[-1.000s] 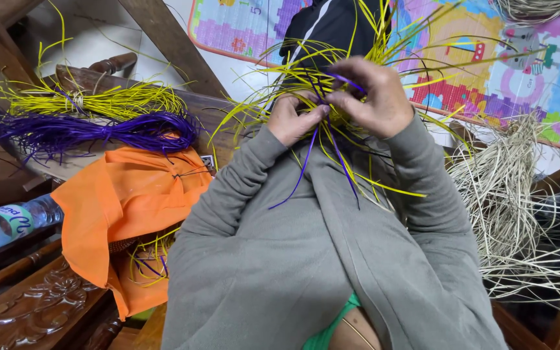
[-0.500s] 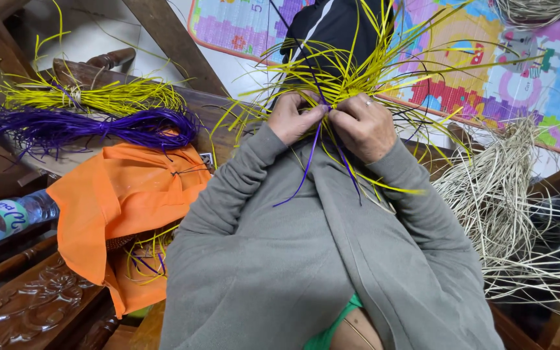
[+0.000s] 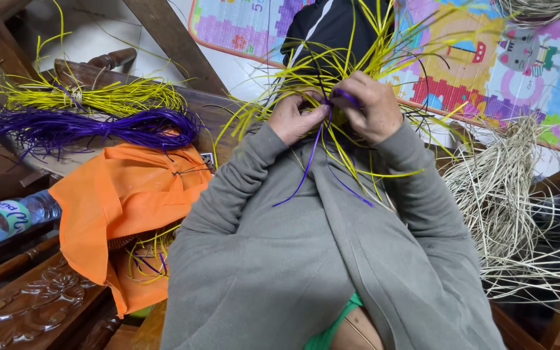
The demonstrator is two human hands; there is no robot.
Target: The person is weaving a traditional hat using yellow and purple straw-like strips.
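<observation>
My left hand [image 3: 296, 118] and my right hand [image 3: 374, 107] meet close together in front of me, both closed on a woven piece of yellow straw strands [image 3: 351, 61] that fan out upward and sideways. A purple strand [image 3: 306, 170] runs through the fingers of both hands and hangs down over my grey sleeves. Its upper end curls over my right fingers. The centre of the weave is hidden behind my hands.
A yellow straw bundle [image 3: 92, 98] and a purple straw bundle [image 3: 92, 126] lie on the left above an orange cloth bag [image 3: 121, 201]. A plastic bottle [image 3: 8, 219] lies at far left. Natural-coloured straw [image 3: 513, 194] is heaped on the right. A colourful play mat [image 3: 487, 58] lies beyond.
My right hand has come down and closer to my left hand. The purple strand now wraps over my right fingers. The view has shifted slightly.
</observation>
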